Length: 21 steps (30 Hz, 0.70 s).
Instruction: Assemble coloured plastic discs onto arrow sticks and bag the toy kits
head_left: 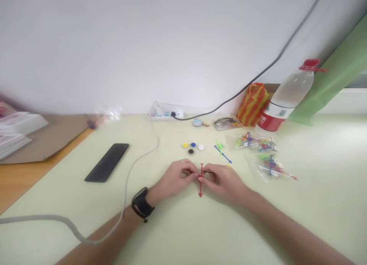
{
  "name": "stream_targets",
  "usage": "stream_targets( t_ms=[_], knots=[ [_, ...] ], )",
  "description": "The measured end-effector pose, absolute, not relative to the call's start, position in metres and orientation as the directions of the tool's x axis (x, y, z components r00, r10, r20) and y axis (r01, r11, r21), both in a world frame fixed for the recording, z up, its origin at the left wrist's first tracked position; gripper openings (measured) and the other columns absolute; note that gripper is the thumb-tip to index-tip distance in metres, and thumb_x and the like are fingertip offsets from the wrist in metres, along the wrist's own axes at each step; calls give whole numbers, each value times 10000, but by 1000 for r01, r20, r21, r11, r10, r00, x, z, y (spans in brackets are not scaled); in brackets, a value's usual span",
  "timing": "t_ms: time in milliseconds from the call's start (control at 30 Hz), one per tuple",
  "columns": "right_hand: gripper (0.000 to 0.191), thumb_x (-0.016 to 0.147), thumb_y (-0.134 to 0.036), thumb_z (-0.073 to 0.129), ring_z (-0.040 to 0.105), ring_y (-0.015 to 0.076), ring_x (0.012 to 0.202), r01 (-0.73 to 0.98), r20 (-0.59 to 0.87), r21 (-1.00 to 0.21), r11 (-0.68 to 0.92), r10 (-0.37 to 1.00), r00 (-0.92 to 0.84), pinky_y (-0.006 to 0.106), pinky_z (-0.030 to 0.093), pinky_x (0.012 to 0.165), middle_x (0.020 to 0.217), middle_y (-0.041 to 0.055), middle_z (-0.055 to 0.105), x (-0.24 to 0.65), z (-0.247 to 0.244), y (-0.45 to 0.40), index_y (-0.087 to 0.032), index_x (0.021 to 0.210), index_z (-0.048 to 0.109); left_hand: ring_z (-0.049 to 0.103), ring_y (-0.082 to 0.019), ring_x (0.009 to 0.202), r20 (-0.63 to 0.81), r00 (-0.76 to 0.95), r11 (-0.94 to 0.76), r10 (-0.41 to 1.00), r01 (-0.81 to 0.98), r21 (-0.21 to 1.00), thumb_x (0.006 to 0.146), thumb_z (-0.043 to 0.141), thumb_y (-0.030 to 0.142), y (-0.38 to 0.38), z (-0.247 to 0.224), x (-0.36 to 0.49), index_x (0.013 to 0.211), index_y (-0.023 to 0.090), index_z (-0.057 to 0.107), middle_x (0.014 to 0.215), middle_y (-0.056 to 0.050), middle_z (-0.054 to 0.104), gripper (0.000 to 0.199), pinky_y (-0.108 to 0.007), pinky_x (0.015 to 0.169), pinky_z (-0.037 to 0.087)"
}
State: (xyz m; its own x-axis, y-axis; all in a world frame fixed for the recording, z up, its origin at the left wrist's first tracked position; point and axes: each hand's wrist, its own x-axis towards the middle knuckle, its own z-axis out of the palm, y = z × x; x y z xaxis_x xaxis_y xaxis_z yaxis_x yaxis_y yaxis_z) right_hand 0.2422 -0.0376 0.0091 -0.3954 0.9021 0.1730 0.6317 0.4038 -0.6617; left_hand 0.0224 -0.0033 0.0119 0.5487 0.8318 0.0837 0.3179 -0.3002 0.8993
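Between my two hands is a red plastic arrow spinner [200,189], its pointed end toward me and its round hub pinched at the middle. My left hand [178,180], with a ring and a black wristwatch [142,204], closes thumb and fingertips on the hub from the left. From the right, my right hand [226,181] presses its thumb and fingers on the same hub. A thin dark piece [210,172] shows along the right fingers; its kind is unclear. Beyond the hands lie yellow [185,145], blue [193,144], white [201,147] and black [190,152] round pieces.
Blue [226,156] and green arrows [219,144] lie behind my right hand. Bags of coloured arrows [271,165] and a large bottle [286,99] stand right. A black phone-like slab [107,162] lies left; a grey cable [126,185] crosses my left forearm. A power strip [168,114] sits by the wall.
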Motion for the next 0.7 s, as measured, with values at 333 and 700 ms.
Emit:
stream_targets(
  t_ms=[333, 700],
  knots=[
    [144, 953, -258, 586, 591, 137, 661, 636, 252, -527, 564, 818, -517, 258, 368, 630, 819, -17, 710, 245, 10, -41, -247, 1067, 674, 507, -258, 1331, 305, 415, -508, 857, 578, 639, 995, 591, 298, 4, 0, 13, 1390, 289, 593, 1419, -63, 574, 395, -433, 1138, 423],
    [149, 1002, -264, 486, 657, 207, 755, 870, 276, -374, 323, 934, -228, 317, 443, 683, 940, 55, 697, 282, 16, -14, -224, 966, 624, 506, -257, 1308, 309, 519, -590, 797, 561, 580, 1022, 548, 289, 2, 0, 11, 1417, 284, 565, 1428, -46, 610, 395, -454, 1133, 436]
  ],
)
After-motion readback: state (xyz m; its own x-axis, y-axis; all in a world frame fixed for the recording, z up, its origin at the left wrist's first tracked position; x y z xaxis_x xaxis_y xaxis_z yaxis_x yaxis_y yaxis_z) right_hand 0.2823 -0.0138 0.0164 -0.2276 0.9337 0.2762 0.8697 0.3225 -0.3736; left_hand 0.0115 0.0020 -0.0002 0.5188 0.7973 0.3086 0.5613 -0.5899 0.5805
